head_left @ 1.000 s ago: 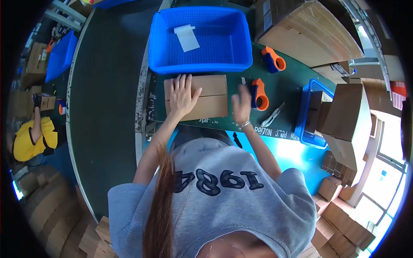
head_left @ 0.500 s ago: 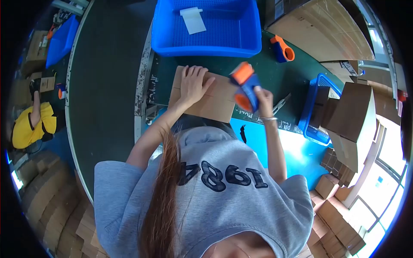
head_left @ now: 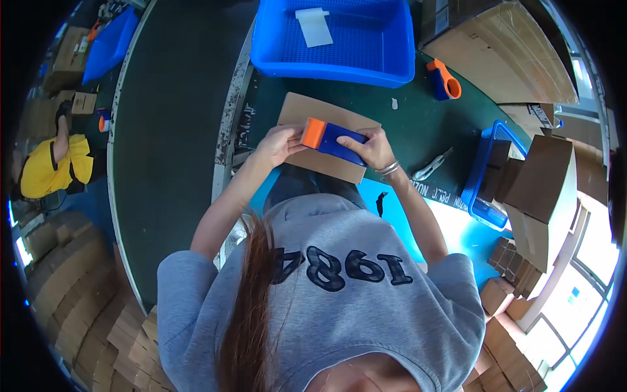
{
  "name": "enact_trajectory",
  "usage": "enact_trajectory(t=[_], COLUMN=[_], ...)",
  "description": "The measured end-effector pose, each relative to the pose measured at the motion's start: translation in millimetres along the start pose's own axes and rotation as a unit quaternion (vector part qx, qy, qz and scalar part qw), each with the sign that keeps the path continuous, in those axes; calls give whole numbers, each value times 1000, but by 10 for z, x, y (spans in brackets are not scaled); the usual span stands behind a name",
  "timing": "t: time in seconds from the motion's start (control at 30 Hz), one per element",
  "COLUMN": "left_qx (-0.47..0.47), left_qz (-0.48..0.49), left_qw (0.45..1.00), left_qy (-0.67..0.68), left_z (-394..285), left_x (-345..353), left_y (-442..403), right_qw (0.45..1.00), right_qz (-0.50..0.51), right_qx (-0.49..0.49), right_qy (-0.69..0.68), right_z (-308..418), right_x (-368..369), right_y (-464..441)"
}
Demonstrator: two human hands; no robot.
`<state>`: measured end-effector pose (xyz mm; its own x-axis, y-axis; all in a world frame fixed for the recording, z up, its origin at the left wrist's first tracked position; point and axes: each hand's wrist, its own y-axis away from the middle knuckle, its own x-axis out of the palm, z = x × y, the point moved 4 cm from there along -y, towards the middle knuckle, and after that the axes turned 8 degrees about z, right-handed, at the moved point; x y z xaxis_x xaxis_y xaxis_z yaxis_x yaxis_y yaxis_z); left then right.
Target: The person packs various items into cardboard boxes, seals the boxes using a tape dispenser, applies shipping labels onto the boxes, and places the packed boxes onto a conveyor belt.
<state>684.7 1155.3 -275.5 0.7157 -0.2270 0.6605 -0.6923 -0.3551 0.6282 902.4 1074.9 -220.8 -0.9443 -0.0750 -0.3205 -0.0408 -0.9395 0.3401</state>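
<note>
My right hand (head_left: 371, 149) grips a blue and orange tape dispenser (head_left: 343, 142) by its blue body, with the thumb on top. The dispenser is over a brown cardboard box (head_left: 330, 112) at the near edge of the green table. My left hand (head_left: 281, 145) is at the dispenser's orange end, its fingers curled and drawn together. What these fingers pinch, perhaps a bit of tape, is too small to make out. The dispenser and both hands hide the middle of the box.
A blue basket (head_left: 333, 73) with a white paper (head_left: 315, 29) inside stands behind the box. To the right are a second tape dispenser (head_left: 444, 80), metal snips (head_left: 432, 164), a smaller blue basket (head_left: 484, 163) and cartons (head_left: 539, 189). A dark conveyor (head_left: 173, 130) and a yellow-shirted person (head_left: 59, 166) are left.
The tape dispenser has moved left and down over the box in my right hand. My left hand has left its flat hold on the box top and come to the dispenser's orange end.
</note>
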Motion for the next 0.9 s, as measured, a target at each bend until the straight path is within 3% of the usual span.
enact_trajectory(t=[0.13, 0.2, 0.3, 0.4, 0.5, 0.57, 0.63, 0.73, 0.8, 0.9], left_qx=[114, 120, 83, 132, 206, 287, 271, 224, 176, 193], left_qz=[-163, -196, -249, -304, -272, -133, 7, -3, -13, 1], left_qw=[962, 948, 938, 906, 857, 803, 782, 742, 695, 705], left_qy=[-185, -221, -226, -265, -387, -505, -562, -632, -697, -682], left_z=[-538, -712, -350, 106, 55, -259, -400, -378, -356, -402], left_x=[-520, -867, -1202, -1059, -723, -394, -250, -330, -390, -380], left_y=[161, 323, 89, -106, -21, 167, 201, 169, 121, 90], right_qw=[997, 992, 959, 950, 940, 943, 944, 957, 932, 960], right_qz=[58, 59, 55, 55, 55, 33, 12, 45, 88, 35], right_qx=[43, 39, 28, 49, 69, 49, 29, 82, 185, 172], right_qy=[42, 101, 278, 304, 330, 329, 327, 273, 298, 221], right_z=[152, 172, 212, 247, 249, 209, 230, 336, 262, -173], right_x=[33, 62, 115, 182, 228, 260, 274, 87, -241, -823], right_y=[-162, -234, -312, -316, -304, -297, -286, -107, 254, 672])
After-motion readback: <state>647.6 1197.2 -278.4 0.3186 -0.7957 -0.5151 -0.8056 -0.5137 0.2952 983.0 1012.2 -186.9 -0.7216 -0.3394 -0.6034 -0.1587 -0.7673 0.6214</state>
